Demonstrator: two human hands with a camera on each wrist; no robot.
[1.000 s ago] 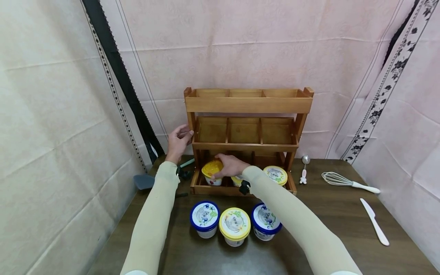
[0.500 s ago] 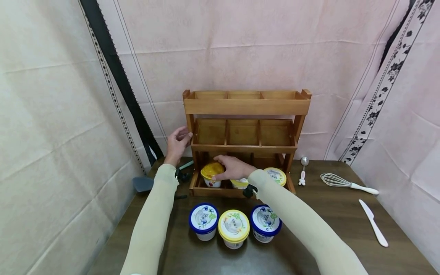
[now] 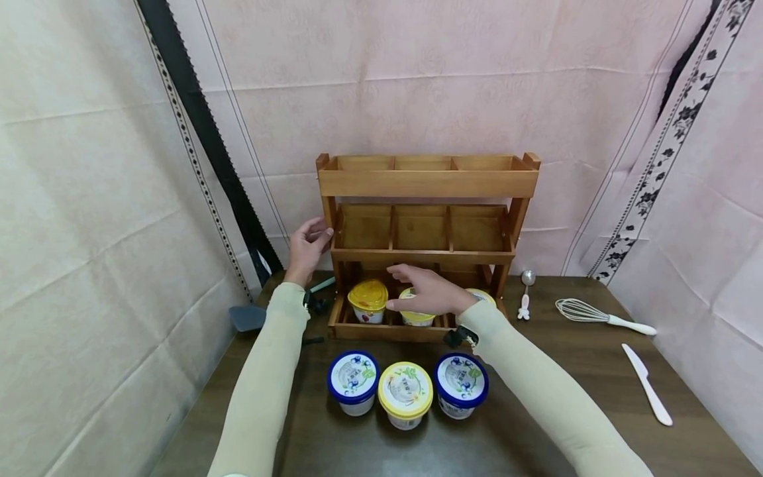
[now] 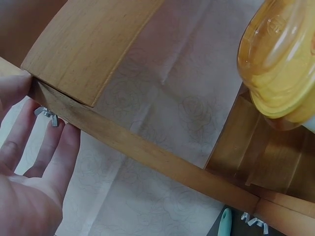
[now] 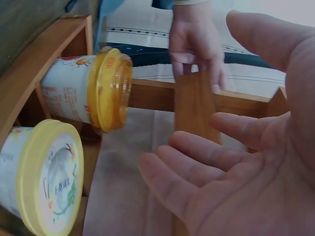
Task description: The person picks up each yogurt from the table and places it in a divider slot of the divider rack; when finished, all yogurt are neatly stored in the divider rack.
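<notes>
A three-tier wooden rack (image 3: pixel 428 184) stands at the back of the table. My left hand (image 3: pixel 308 248) holds its left side post, thumb above and fingers below, near a wing nut (image 4: pixel 47 115). In the lowest tier's left compartment sits a tub with a clear amber-yellow lid (image 3: pixel 367 295). My right hand (image 3: pixel 430 291) is empty, its fingers extended and spread, in front of the middle yellow-lidded tub (image 3: pixel 417 318). Another yellow-lidded tub (image 3: pixel 484 296) at the right is partly hidden by my right wrist. Both upper tiers hold nothing.
In front of the rack are a blue-lidded tub (image 3: pixel 354 376), a yellow-lidded tub (image 3: pixel 406 389) and a second blue-lidded tub (image 3: pixel 461 379). To the right lie a spoon (image 3: pixel 526 295), a whisk (image 3: pixel 587 311) and a knife (image 3: pixel 648 385). A blue-grey spatula (image 3: pixel 247 318) lies left.
My right hand has let go of the amber-lidded tub and drawn away to the right, leaving that tub in the left compartment. The left hand stays on the rack.
</notes>
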